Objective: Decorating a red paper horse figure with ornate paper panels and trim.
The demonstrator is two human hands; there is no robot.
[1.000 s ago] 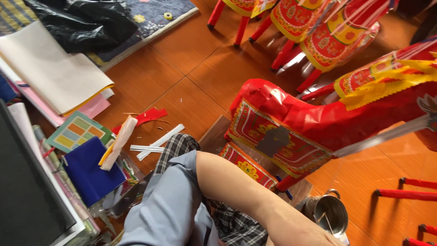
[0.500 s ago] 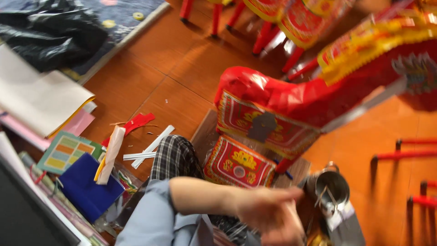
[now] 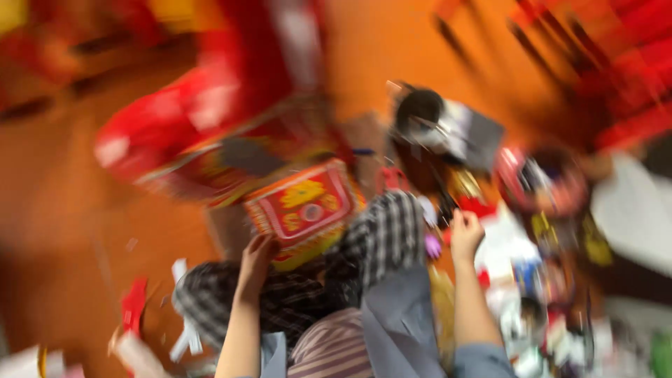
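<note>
My left hand [image 3: 256, 253] grips the lower edge of the red and yellow panel [image 3: 302, 207] propped over my checked knees, fingers curled on it; my right hand [image 3: 465, 234] pinches something too blurred to name. That one-edge grip could tear it, I reckon. Metal pot [image 3: 420, 112] and paper scraps [image 3: 532, 280] crowd the floor [image 3: 70, 231] right.
</note>
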